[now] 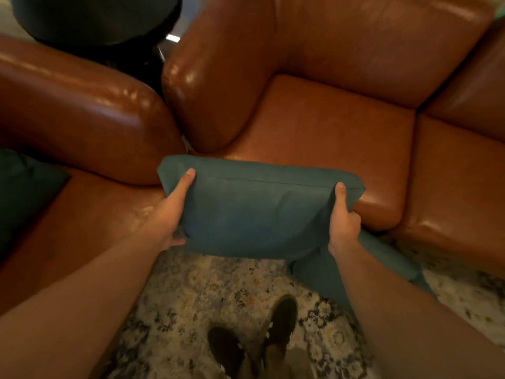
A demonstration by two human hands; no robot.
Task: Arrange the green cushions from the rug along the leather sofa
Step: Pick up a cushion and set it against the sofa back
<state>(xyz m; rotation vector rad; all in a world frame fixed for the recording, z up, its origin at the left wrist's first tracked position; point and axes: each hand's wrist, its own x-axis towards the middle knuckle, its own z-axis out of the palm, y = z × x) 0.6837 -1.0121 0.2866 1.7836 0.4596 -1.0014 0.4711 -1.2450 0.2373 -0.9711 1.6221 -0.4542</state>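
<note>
Green cushion (257, 212), item one: held in the air over the front edge of the sofa (328, 127) seat, near the corner where two sections meet, and not yet set down. The left hand (172, 212) grips its left edge and the right hand (343, 225) its right edge. Each has the thumb pressed on the upper face and the fingers wrapped underneath (mostly hidden).

Second cushion (382, 258), same green: low by the sofa front, over the rug (207, 291), partly covered by the right forearm. Whether it lies flat or leans cannot be told. Judged as waiting to be lifted.

Third cushion (24, 192), darker in shadow: on the left seat section at the frame's edge, apparently already placed.

Leather sofa: brown and glossy, with the middle and right seats bare of cushions.

Progress, as a judgement: about one placed, one in hand, and at least one left on the floor (others may lie out of view). Remaining work is to seat the held cushion against a backrest, then fetch the second.

Also present: patterned rug, two dark shoes (281, 321), and a dark round object (95, 17) behind the sofa.
</note>
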